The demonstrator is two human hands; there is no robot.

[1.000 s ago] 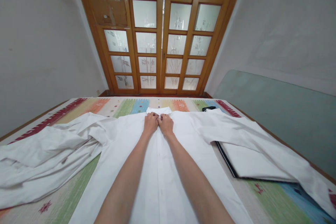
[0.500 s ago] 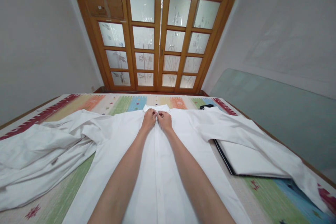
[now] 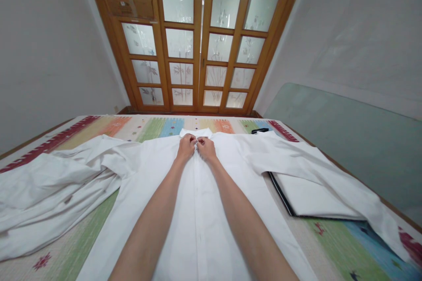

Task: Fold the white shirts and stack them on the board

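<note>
A white long-sleeved shirt [image 3: 198,193] lies spread flat, front side up, its collar at the far end and its sleeves out to both sides. Just below the collar, my left hand [image 3: 187,145] pinches the front edge of the shirt between thumb and fingers. My right hand [image 3: 206,147] is closed the same way right beside it, fingertips almost touching the left ones. The bit of cloth or button between the fingertips is too small to make out. Down the middle runs the button placket, below my hands.
The shirt lies on a colourful striped cover [image 3: 154,128]. A folded white item with a black edge [image 3: 316,197] sits partly beneath the right sleeve. A small black object [image 3: 260,131] lies past the right shoulder. Behind stand wooden glass-paned doors [image 3: 199,44]; a pale green panel [image 3: 343,136] leans right.
Both hands stay pinched at the collar with hardly any movement. The view has tilted slightly, so the bed cover and shirt sit a little higher in the picture.
</note>
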